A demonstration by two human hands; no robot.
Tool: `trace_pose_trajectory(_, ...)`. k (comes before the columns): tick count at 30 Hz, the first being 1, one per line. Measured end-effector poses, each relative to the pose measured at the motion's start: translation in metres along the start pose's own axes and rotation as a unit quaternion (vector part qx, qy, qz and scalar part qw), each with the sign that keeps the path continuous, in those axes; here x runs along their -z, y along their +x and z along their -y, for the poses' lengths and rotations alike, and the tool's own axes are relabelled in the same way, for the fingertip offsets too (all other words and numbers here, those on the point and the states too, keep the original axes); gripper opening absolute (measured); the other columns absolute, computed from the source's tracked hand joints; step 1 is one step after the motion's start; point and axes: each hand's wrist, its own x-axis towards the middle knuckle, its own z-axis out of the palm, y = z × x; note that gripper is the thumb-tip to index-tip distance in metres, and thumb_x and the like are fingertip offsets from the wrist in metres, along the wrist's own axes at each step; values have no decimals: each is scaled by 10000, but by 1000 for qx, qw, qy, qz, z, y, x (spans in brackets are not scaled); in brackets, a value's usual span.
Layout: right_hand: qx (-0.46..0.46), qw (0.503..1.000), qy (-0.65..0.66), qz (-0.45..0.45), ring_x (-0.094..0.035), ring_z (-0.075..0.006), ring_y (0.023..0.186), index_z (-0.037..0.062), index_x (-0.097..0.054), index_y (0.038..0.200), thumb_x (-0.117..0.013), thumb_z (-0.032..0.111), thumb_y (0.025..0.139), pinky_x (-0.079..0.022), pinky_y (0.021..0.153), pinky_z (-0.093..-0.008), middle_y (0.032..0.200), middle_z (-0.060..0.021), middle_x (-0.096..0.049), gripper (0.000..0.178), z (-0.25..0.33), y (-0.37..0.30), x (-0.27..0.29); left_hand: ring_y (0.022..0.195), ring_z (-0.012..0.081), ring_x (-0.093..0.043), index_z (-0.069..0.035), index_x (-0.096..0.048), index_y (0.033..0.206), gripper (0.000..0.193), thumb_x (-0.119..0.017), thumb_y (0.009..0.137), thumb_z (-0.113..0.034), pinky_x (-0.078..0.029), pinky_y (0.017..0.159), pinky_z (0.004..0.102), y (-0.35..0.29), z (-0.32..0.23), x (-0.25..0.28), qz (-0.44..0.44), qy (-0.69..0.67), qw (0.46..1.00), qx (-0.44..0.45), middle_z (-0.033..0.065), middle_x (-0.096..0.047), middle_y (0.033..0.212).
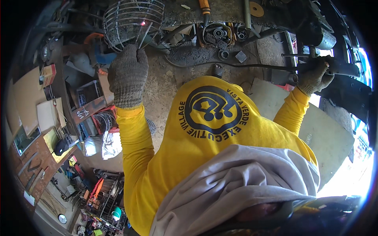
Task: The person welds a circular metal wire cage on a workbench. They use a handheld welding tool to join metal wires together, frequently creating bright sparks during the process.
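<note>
My left hand (128, 74), in a grey-brown knitted glove, is closed at the near end of a round wire cage (133, 19) made of bent metal rods. A thin metal rod (145, 34) runs from its fingertips up to the cage. A small pinkish spot glows on the cage near the rod's tip. At the right, my gloved right hand (315, 78) has its fingers curled against a dark object (340, 67). A black cable (236, 65) runs across to this hand. Shadow hides what exactly the fingers grip.
A dark, worn workbench (181, 15) spans the far side, bearing an orange-handled tool (204, 7) and a brown disc (257, 10). Metal rings (223, 54) and scrap lie beneath. Cardboard (23, 94) and a red crate (112, 118) stand left. A pale sheet (323, 137) leans right.
</note>
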Motion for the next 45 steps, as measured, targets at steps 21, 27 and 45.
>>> trace_pose_trajectory(21,-89,995,8,42,-698,-232,798,20,-572,1227,-746,211,913,-600,659,-328,1005,-138,-684,407,-36,-4,36,810,380,-700,-83,-634,973,240,-562,961,-311,-562,699,503,25,-28,-2,143,150,978,-18,212,-693,875)
trace_pose_trajectory(27,-100,995,14,24,-699,-222,766,34,-586,1219,-744,192,918,-594,635,-313,992,-142,-703,374,-30,-11,21,720,385,-684,-115,-638,912,194,-603,928,-305,-549,618,509,14,1,-25,52,149,984,-87,170,-678,773)
trace_pose_trajectory(45,-89,995,2,43,-701,-212,864,23,-582,1239,-753,289,912,-592,755,-322,1041,-139,-703,455,-38,-22,12,683,306,-696,-118,-664,921,202,-645,902,-318,-557,590,440,8,3,-22,48,154,980,-116,118,-672,749)
